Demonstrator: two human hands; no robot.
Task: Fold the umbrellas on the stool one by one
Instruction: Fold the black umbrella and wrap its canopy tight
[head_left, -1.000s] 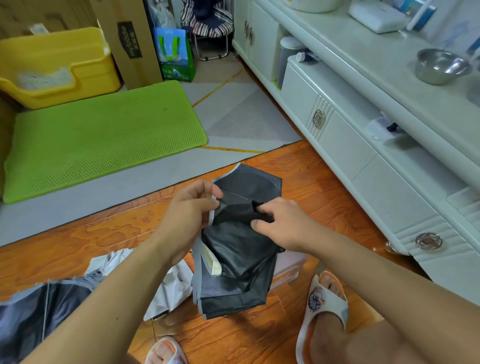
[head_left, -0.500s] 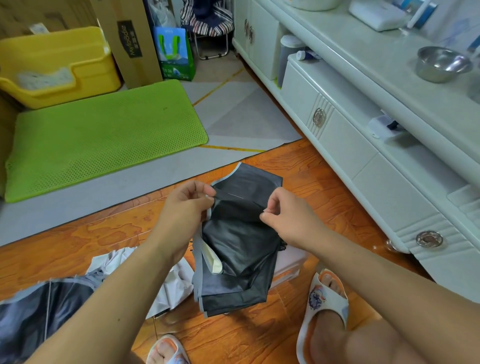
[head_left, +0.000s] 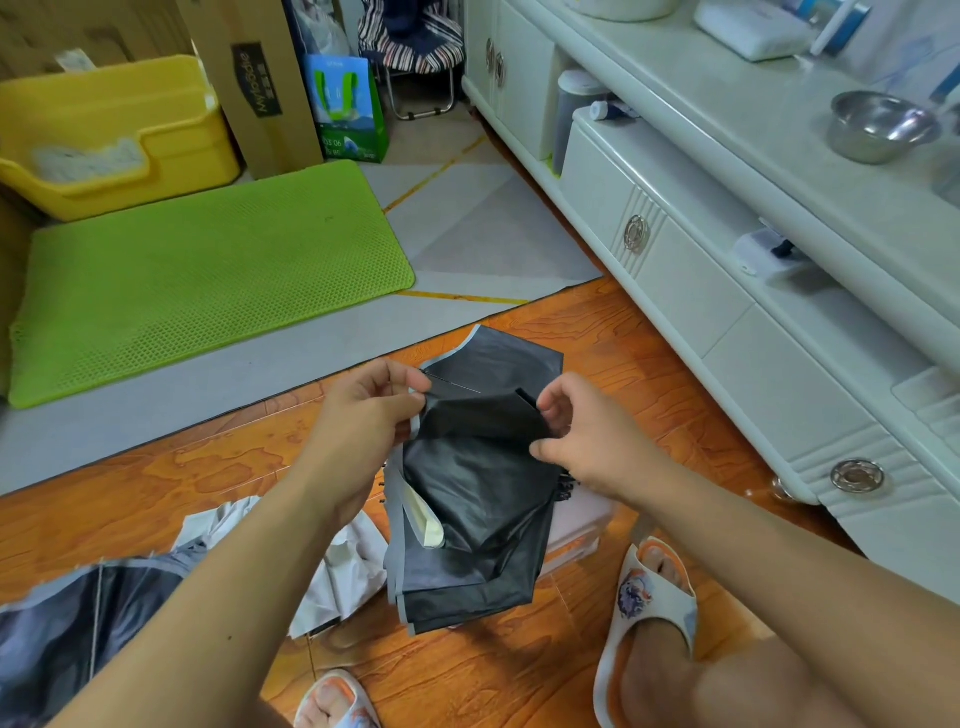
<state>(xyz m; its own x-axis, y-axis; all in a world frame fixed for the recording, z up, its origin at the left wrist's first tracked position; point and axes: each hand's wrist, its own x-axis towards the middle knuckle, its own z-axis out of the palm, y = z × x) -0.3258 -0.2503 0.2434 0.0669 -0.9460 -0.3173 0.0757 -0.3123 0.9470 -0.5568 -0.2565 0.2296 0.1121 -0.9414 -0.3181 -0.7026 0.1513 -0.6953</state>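
Both hands are working the black umbrella (head_left: 467, 499), held in the air above the orange wood floor (head_left: 597, 332), just in front of the white cabinet (head_left: 727, 291). Left hand (head_left: 363, 415) is pinching the grey-trimmed canopy edge between thumb and curled fingers at the top left of the umbrella; right hand (head_left: 587, 441) is pinching a fold and what looks like the black strap tab at its top right — fingers curled in, closed on fabric. Canopy is hanging down in loose pleats, so I'm reading this as panel-gathering before the wrap. To do it well: keep tension between the two pinches, lay each pleat flat the same way round the shaft, don't trap ribs crooked, then wrap the strap tight. A second umbrella (head_left: 62, 623), grey and dark, is lying open to the left of the black one, low down — not yet folded. Can't see the stool clearly; a pale box edge shows behind the black umbrella.
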